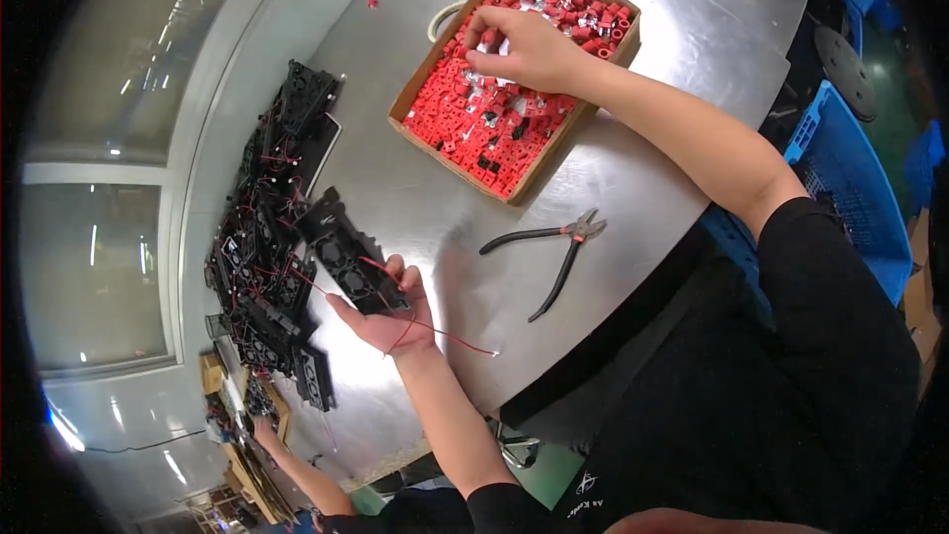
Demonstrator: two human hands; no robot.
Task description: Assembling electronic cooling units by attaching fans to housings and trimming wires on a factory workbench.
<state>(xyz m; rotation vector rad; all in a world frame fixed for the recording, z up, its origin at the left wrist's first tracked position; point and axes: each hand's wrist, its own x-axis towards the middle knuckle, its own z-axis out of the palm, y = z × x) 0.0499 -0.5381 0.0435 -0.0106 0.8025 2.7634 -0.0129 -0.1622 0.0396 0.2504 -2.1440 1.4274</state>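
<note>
Meanwhile left hand grips black fan unit; right hand pinches red parts in cardboard box; pliers between.

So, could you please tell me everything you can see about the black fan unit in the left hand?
The black fan unit is a long, dark plastic frame with at least two round fan openings along it. It rests tilted across the palm and fingers of the left hand, above the metal table, its far end pointing toward the pile of similar black units. Thin red wires trail from it over the hand to a bare tip.
</note>
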